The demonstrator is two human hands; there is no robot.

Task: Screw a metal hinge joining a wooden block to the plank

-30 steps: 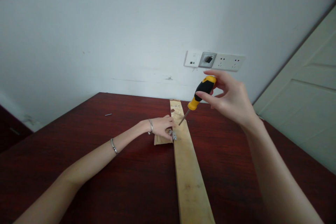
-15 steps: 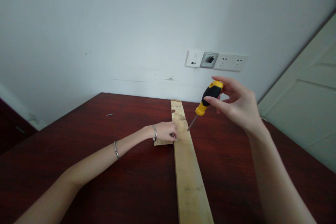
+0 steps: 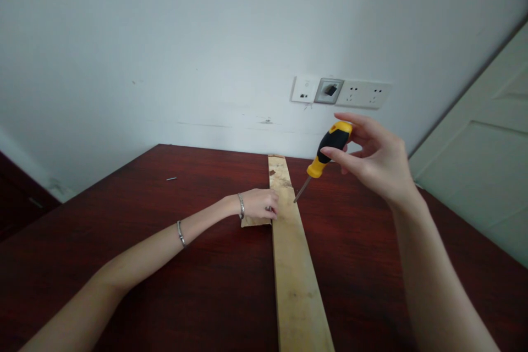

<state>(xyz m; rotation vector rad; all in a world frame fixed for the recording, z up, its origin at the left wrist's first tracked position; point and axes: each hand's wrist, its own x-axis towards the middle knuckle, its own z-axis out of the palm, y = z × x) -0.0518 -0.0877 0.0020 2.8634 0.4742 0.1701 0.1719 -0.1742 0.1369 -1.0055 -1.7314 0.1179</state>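
Observation:
A long pale wooden board [image 3: 299, 275] runs away from me across the dark red table. My left hand [image 3: 262, 203] rests at its left edge with curled fingers; whatever they may hold is hidden. Under that hand, a shorter piece of wood [image 3: 256, 222] sticks out to the left. My right hand [image 3: 377, 157] is closed around the handle of a yellow and black screwdriver [image 3: 332, 146], thumb on the near side. The screwdriver leans down to the left, and its tip meets the board near the right edge; no screw head can be made out there.
A small metal screw or nail [image 3: 171, 179] lies on the table [image 3: 198, 280] to the left. Behind the table stands a white wall with sockets [image 3: 363, 93] and a black plug [image 3: 330, 89]. A pale panelled door [image 3: 490, 165] is at the right.
My right hand has shifted slightly up and tilted a little on the screwdriver handle. The left hand stays at the board, its fingers slightly more closed. The view has moved a little.

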